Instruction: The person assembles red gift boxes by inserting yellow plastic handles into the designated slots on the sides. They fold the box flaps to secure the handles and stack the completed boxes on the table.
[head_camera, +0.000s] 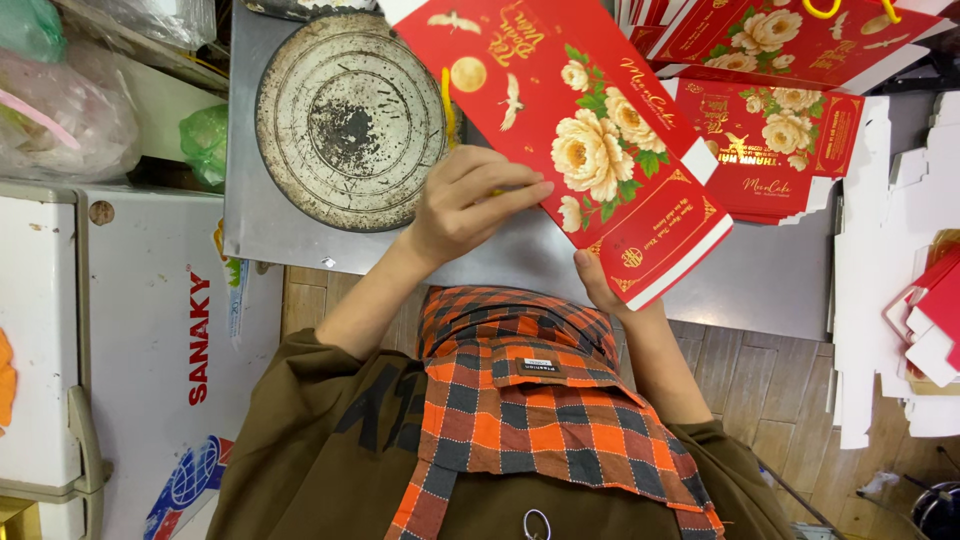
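Holding a flat red carton blank (590, 140) printed with cream peonies, white cranes and a gold moon, the person has it lifted at a slant over the grey metal surface (760, 280), its lower corner near their chest. The left hand (470, 205) lies across the blank's left edge, its fingers (515, 190) held together and pressed down on the card, thumb hidden beneath; a yellow cord handle (448, 105) shows just above that hand. The right hand (598, 285) supports the bottom corner from below, and only a thumb and part of the palm show, so I cannot tell how its fingers are set. By the look of it, the blank is not yet shaped into anything: it is flat, with its white side flaps unfolded. More red printed blanks (770, 150) lie stacked beyond it on the surface, and others sit at the top right (800, 40), which suggests that plenty remains to be handled. A round, worn metal tray (345, 120) rests to the left, while white die-cut card pieces (880, 250) lie piled at the right.
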